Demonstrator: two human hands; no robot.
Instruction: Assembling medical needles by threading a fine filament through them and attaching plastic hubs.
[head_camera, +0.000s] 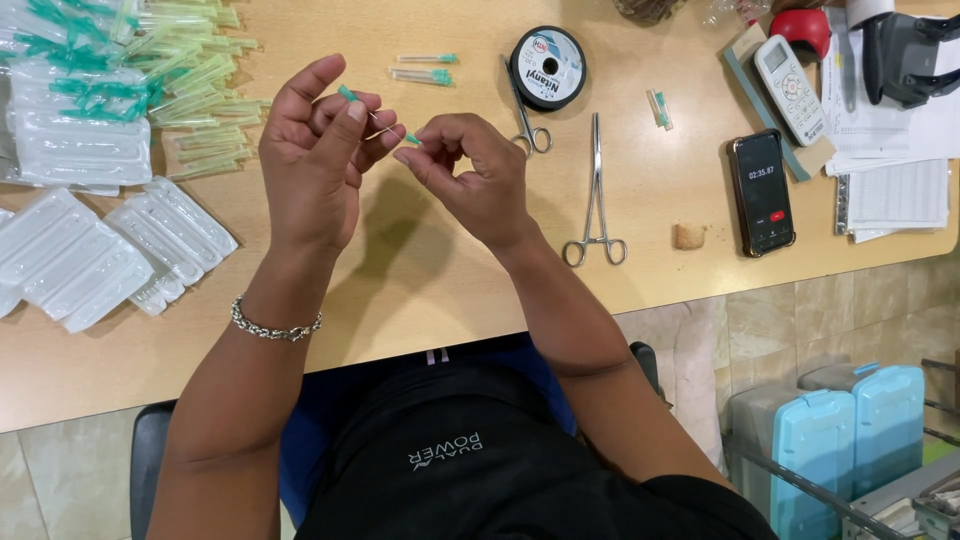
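My left hand (320, 150) is raised over the wooden table (420, 280), fingers curled, pinching a small teal-tipped needle piece (347, 93) between thumb and forefinger. My right hand (470, 175) faces it, fingertips pinched on another teal-tipped piece (412, 138). A thin clear thread or needle runs between the two hands. A silver bracelet (275, 325) circles my left wrist.
A heap of teal-capped needles (190, 80) and clear plastic trays (90, 250) lie at left. Two loose capped needles (425, 68), a black thread spool (547, 66), scissors (528, 115), forceps (596, 190), a phone (761, 192), a remote (790, 88) and papers (895, 150) sit beyond and at right.
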